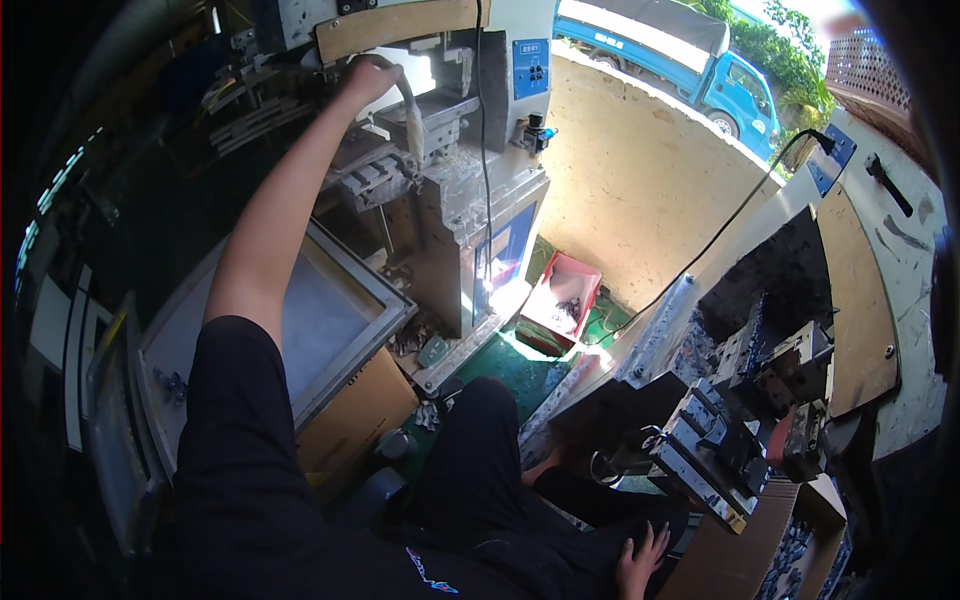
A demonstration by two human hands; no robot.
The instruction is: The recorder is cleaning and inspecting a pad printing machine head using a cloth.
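Note:
My left arm stretches out to the machine (450,200) at the upper left. Up there my left hand (372,80) is closed around the top end of a curved grey hose (412,118), which hangs down in front of the machine's metal work area. A bright white panel (410,68) shows just behind the hand. Low at the right, my right hand (645,555) lies on my dark-clothed leg with its fingers apart, holding nothing. Nearest to it are a cardboard box (715,550) and a metal fixture (710,450) on a second machine.
A framed tray (345,270) lies under my left arm, above a cardboard carton (360,410). On the green floor stands a red bin (545,340) with scraps. A black cable (735,210) runs to the right machine. Beyond the low wall (640,150), a blue truck (735,95) is parked.

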